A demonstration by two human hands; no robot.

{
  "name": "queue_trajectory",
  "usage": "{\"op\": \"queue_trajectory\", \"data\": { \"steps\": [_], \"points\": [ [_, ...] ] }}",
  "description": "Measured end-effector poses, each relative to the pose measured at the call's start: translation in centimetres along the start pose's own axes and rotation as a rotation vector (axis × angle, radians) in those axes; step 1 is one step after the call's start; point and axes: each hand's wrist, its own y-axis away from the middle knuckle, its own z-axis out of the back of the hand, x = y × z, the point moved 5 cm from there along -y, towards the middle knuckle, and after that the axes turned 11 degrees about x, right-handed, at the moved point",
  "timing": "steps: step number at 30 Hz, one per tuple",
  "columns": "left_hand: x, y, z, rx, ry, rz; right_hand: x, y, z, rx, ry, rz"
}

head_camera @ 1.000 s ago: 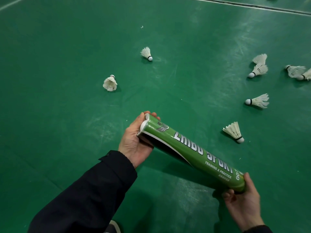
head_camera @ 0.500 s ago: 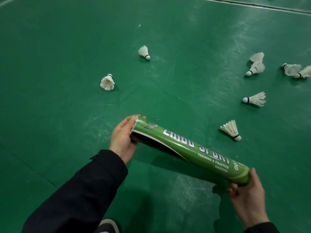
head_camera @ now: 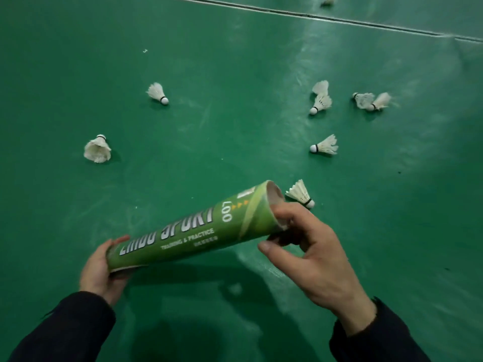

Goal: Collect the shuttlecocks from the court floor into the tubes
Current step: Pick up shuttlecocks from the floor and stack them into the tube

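We hold the green tube (head_camera: 188, 231) across the lower middle of the frame, its long axis running lower left to upper right, open mouth at the upper right. Our left hand (head_camera: 100, 267) cups the closed end, fingers curled round it; our right hand (head_camera: 311, 252) pinches the mouth's rim. The nearest shuttlecock (head_camera: 300, 193) lies on the floor (head_camera: 235, 74) just beyond that mouth, nearer the right hand (the tube's inside is not visible). Others lie scattered above.

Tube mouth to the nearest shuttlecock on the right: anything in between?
Nothing: head view shows only bare green floor between the tube open end and the nearest shuttlecock. The right hand grips that end just below the gap.
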Motion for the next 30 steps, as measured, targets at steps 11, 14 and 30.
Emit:
{"op": "queue_trajectory", "data": {
  "steps": [11, 14, 30],
  "points": [
    [1.3, 0.9, 1.7, -0.040, 0.042, 0.050, -2.4, 0.1, 0.1, -0.342, -0.205, 0.164],
    [1.4, 0.9, 2.2, -0.076, 0.006, 0.051, -9.9, -2.5, 4.0, -0.508, 0.081, -0.265],
    [1.8, 2.2, 4.4, -0.200, -0.044, 0.095, -12.2, -2.4, 6.9, -0.506, -0.301, -0.248]
  ]
}}
